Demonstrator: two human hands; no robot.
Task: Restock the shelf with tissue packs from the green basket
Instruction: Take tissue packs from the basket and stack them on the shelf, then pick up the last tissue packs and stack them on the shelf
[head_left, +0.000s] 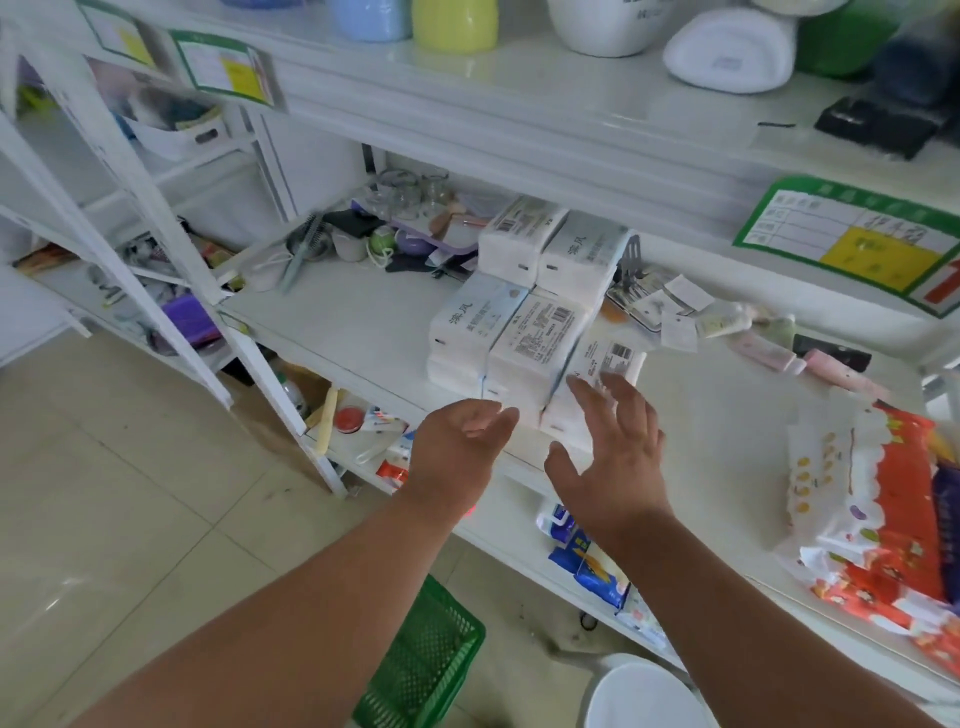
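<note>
Several white tissue packs (524, 332) are stacked in two layers on the middle white shelf (353, 322). One more pack (605, 364) lies at the right end of the stack. My left hand (457, 441) hovers just in front of the stack with fingers apart and nothing in it. My right hand (613, 447) is spread open, its fingertips at the front of the rightmost pack. The green basket (421, 670) stands on the floor below my left forearm; its inside is mostly hidden by my arm.
Red and white wrapped packs (878, 525) lie on the shelf at the right. Cups, combs and small items (384, 228) crowd the back left of the shelf. A white bucket (639, 696) stands on the floor. Bottles and bowls fill the top shelf (519, 78).
</note>
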